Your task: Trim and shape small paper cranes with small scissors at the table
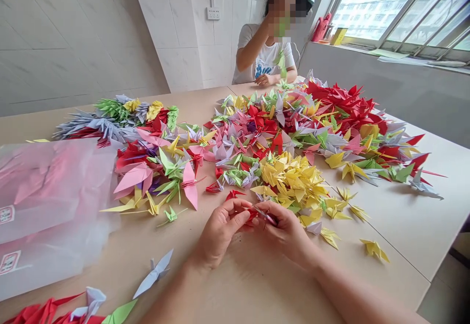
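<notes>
— Widest view?

— Two joined tables (400, 236) of pale wood, the seam running toward the lower right; a barred window (382, 11) beyond the far right side.

— Across the tabletop?

— A sprawling heap of origami cranes (279, 138) in red, yellow, pink, green and lavender, thinning toward the right edge. Along the left side, a translucent plastic bag (55, 206), cut off by the frame.

— Anyone else?

— A seated co-worker (264, 55) at the far end, one hand (266, 79) at the table edge, a green crane (281, 62) dangling in front of the white T-shirt.

— Room around the hands?

— Pale wood from the wrists to the bottom of the view. Just above the fingers, a mound of yellow cranes (293, 182). Well off to the left, a loose lavender crane (154, 272); well off to the right, a loose yellow crane (374, 250).

— And the hands?

— Left hand (220, 233): half curled, fingertips pinching a piece of red folded paper (249, 215). Right hand (284, 231): half closed, just beside it, pinching a thin metal tool (264, 215) against the red paper. Exact kind of tool: too small to tell.
</notes>
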A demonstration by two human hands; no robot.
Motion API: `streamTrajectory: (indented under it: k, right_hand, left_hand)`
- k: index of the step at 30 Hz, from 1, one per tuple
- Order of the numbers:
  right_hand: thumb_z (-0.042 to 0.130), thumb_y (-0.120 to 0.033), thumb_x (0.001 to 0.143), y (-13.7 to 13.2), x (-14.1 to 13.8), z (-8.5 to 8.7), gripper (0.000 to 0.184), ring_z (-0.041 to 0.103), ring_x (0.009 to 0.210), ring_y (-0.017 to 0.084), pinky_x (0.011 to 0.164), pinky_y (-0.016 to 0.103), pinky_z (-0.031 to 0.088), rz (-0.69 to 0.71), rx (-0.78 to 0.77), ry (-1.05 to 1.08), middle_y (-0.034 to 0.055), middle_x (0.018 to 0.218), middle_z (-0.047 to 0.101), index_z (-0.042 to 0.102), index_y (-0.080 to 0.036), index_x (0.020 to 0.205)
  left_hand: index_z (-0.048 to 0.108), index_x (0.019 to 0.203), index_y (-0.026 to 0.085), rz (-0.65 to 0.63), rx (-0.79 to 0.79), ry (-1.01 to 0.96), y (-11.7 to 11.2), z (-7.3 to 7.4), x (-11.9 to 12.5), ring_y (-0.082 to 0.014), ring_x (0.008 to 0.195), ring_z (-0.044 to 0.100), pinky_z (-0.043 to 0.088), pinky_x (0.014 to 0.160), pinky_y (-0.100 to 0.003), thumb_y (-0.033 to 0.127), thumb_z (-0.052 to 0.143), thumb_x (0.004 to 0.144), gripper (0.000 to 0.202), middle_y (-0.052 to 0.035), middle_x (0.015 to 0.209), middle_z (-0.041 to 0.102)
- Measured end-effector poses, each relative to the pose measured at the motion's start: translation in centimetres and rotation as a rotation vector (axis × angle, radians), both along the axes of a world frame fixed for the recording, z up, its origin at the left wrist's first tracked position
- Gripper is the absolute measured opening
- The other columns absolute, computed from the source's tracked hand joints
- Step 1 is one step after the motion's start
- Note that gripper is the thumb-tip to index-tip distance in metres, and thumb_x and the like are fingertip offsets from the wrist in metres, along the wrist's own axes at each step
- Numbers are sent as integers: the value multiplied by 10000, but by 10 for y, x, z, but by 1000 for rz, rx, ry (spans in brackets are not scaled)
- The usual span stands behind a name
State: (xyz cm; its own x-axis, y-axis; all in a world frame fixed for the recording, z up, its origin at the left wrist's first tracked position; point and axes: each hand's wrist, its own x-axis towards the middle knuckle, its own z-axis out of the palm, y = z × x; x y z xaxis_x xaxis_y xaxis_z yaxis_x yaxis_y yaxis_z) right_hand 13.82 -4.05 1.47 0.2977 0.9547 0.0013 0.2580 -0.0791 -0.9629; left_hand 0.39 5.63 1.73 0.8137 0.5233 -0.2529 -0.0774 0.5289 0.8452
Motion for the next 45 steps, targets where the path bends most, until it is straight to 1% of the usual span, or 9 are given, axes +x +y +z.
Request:
streamTrajectory:
  k: [4, 8, 15, 23, 28, 31, 36, 40, 45]
  right_hand:
    - [538, -398, 838, 0, 0, 2, 241, 484, 686, 141, 596, 242, 373, -21, -14, 96, 22, 762, 560, 592, -165, 866]
    - [536, -416, 838, 1, 1, 6, 255, 464, 672, 132, 593, 239, 360, -17, -26, 216, 14, 738, 541, 568, -162, 835]
    - [562, -456, 807, 2, 0, 5, 287, 351, 586, 102, 526, 224, 273, -40, -54, 220, -33, 648, 420, 517, -173, 777]
    - [512, -449, 844, 2, -1, 5, 285, 320, 602, 105, 536, 222, 265, 7, -27, 219, -37, 659, 379, 469, -182, 754]
    - [483, -470, 856, 1, -2, 6, 298, 319, 594, 108, 527, 224, 264, -7, -50, 187, -34, 663, 382, 482, -182, 776]
    - [477, -465, 861, 0, -2, 6, 286, 340, 621, 113, 551, 226, 289, 6, -52, 219, -24, 701, 406, 488, -182, 814]
    - [479, -453, 863, 0, -2, 2, 275, 351, 642, 117, 580, 227, 307, 42, -39, 247, -21, 708, 401, 481, -182, 813]
    - [483, -441, 862, 0, -3, -1, 263, 367, 647, 121, 576, 227, 304, 24, -34, 213, -17, 710, 419, 482, -183, 806]
    - [489, -425, 860, -2, -1, -3, 263, 351, 628, 120, 553, 229, 284, -5, -33, 128, -16, 684, 416, 497, -177, 773]
  left_hand:
    - [600, 963, 155, -24, -27, -44, 0, 0, -2, -159, 843, 596, 484, 785, -306, 250, 562, 809, 185, -58, 924, 623]
    - [620, 954, 178, 4, 24, -13, 0, 0, -1, -149, 835, 587, 472, 783, -281, 250, 609, 776, 193, -40, 908, 629]
    - [630, 958, 198, -6, 151, 12, -2, 2, 0, -180, 929, 595, 439, 868, -308, 252, 626, 764, 202, -51, 943, 652]
    - [621, 1022, 205, -66, 226, 18, -2, 5, -1, -168, 905, 590, 445, 843, -288, 239, 598, 782, 243, -55, 960, 656]
    - [596, 1037, 199, 6, 246, 38, -2, 4, -1, -150, 832, 574, 460, 795, -276, 271, 594, 780, 267, -36, 879, 589]
    - [576, 1046, 203, 51, 280, 72, 0, 1, 0, -135, 801, 568, 459, 777, -260, 290, 598, 778, 282, -30, 898, 564]
    - [578, 992, 209, 2, 190, 3, -1, -4, 2, -133, 800, 574, 473, 782, -278, 271, 625, 766, 240, -7, 841, 572]
    - [585, 965, 215, 38, 140, -21, -2, -7, 3, -114, 794, 566, 473, 780, -255, 242, 651, 748, 229, 8, 820, 578]
    - [594, 944, 210, 64, 143, -7, -3, -7, 3, -106, 822, 554, 458, 795, -232, 215, 680, 723, 238, 13, 824, 567]
